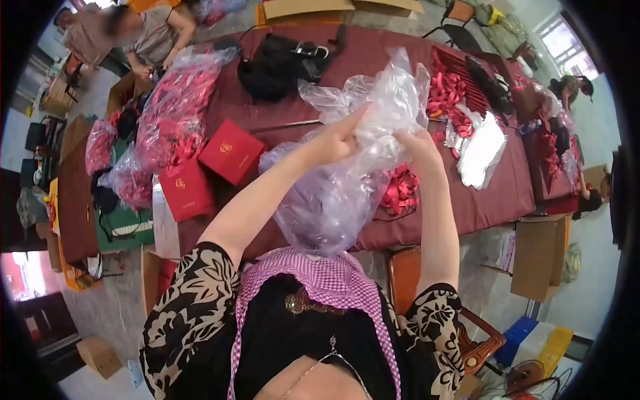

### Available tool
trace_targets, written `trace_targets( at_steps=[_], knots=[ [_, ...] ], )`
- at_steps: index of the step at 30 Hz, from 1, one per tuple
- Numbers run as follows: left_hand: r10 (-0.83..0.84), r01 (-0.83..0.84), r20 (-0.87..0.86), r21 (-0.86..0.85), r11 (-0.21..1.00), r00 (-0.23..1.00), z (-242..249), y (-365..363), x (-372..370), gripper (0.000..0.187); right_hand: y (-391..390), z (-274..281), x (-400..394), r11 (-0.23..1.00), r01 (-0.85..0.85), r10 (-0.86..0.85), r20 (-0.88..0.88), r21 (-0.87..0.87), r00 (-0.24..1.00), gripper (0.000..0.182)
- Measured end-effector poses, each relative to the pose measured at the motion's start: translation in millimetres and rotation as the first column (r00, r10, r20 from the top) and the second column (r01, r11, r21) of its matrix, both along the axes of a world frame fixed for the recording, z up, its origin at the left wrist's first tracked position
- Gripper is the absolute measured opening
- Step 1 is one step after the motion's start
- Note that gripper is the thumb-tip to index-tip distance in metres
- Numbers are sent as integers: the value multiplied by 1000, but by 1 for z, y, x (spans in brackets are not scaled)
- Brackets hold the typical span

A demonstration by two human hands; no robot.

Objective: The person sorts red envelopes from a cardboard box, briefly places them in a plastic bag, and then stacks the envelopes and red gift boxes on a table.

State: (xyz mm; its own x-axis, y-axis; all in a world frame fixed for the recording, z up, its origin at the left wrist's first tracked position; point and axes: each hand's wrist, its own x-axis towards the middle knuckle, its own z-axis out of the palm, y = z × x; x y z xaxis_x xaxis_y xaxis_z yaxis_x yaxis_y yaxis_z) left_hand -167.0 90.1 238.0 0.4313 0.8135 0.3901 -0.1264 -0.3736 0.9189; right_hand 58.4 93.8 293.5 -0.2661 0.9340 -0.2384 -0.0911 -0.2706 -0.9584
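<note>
Over the table I hold up a crumpled clear plastic bag point(398, 93) with both hands. My left hand point(335, 142) grips its left side, fingers closed with the index finger stretched along the plastic. On the bag's right side, my right hand point(419, 145) is closed, its fingertips partly hidden by the plastic. Below them, against the table's front edge, lies a big purple-tinted plastic bag point(327, 207); its contents cannot be made out. Red ribbons point(402, 191) sit beside it on the right. Two red boxes point(232, 153) with gold lettering are left of my forearm.
The dark red tabletop point(467, 212) carries bags of red ribbon point(179, 107) at left and a black bag point(277, 67) at the back. White pouches point(483, 150) lie at right. Other people point(157, 33) are at far left and right. A chair point(405, 270) stands by the front edge.
</note>
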Motion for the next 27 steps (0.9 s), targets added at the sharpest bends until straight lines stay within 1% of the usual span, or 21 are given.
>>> trace_targets(
  at_steps=[2, 3, 5, 6, 7, 9, 11, 12, 13, 14, 15, 16, 17, 18, 19, 21, 22, 23, 25, 26, 27],
  knots=[
    [37, -32, 36, -128, 991, 999, 18, -3, -6, 74, 12, -9, 13, 995, 86, -73, 228, -47, 971, 38],
    [158, -117, 210, -195, 974, 965, 39, -11, -14, 64, 6, 0, 18, 969, 247, -246, 85, 0, 966, 36],
    [410, -391, 184, -133, 911, 893, 65, -22, -35, 52, 14, -11, 49, 889, 457, -448, -247, -21, 859, 31],
    [500, -497, 141, -59, 866, 855, 68, -36, -48, 43, 19, -25, 82, 923, 371, -375, -449, -102, 811, 28],
    [581, -586, 106, 25, 810, 807, 69, -55, -61, 35, 22, -45, 119, 950, 271, -308, -636, -158, 708, 27],
    [598, -562, -43, 292, 774, 800, 42, -94, -85, 15, 10, -67, 140, 975, 221, -134, -781, 5, 610, 30],
    [490, -429, -337, 242, 870, 804, 16, -137, -82, 7, -10, -59, 118, 868, 427, -448, -774, -255, 448, 33],
    [444, -404, -385, 185, 896, 809, -14, -148, -75, 8, -20, -50, 99, 893, 369, -417, -784, -258, 460, 37],
    [375, -330, -516, 182, 926, 770, -45, -149, -72, 16, -24, -54, 85, 874, 360, -459, -796, -327, 394, 36],
    [218, -246, -604, 37, 969, 767, -76, -141, -64, 23, -26, -61, 73, 853, 341, -502, -798, -395, 332, 35],
    [57, -176, -660, -115, 978, 749, -99, -134, -52, 30, -26, -101, 63, 813, 274, -582, -736, -515, 345, 33],
    [69, -186, -577, -146, 972, 814, -107, -129, -34, 34, -26, -142, 58, 880, 120, -475, -842, -460, 255, 32],
    [82, -191, -489, -178, 965, 869, -111, -124, -20, 38, -29, -165, 52, 927, -27, -368, -919, -375, 140, 31],
    [86, -195, -486, -177, 965, 870, -115, -123, -15, 38, -41, -139, 10, 833, 202, -554, -770, -516, 317, 32],
    [26, -160, -483, -238, 958, 875, -118, -122, -10, 38, -47, -174, 8, 962, 54, -261, -846, -268, 464, 35],
    [-89, -93, -468, -352, 931, 879, -123, -120, -7, 38, -53, -169, -31, 815, 273, -553, -544, -512, 631, 37],
    [-147, -60, -457, -409, 911, 878, -118, -119, -7, 38, -52, -170, -40, 779, 324, -562, -369, -536, 740, 40],
    [-145, -76, -471, -419, 905, 870, -114, -119, -18, 36, -51, -176, -40, 782, 317, -556, -371, -536, 744, 40],
    [-141, -109, -500, -438, 892, 854, -93, -120, -41, 34, -52, -197, -35, 730, 367, -607, -299, -577, 737, 40],
    [-172, -159, -442, -617, 770, 880, -81, -124, -67, 34, -55, -198, -33, 739, 367, -605, -318, -565, 730, 40],
    [80, -125, -97, -700, 703, 992, -54, -139, -90, 33, -53, -207, -27, 761, 339, -584, -357, -553, 729, 39]
  ],
)
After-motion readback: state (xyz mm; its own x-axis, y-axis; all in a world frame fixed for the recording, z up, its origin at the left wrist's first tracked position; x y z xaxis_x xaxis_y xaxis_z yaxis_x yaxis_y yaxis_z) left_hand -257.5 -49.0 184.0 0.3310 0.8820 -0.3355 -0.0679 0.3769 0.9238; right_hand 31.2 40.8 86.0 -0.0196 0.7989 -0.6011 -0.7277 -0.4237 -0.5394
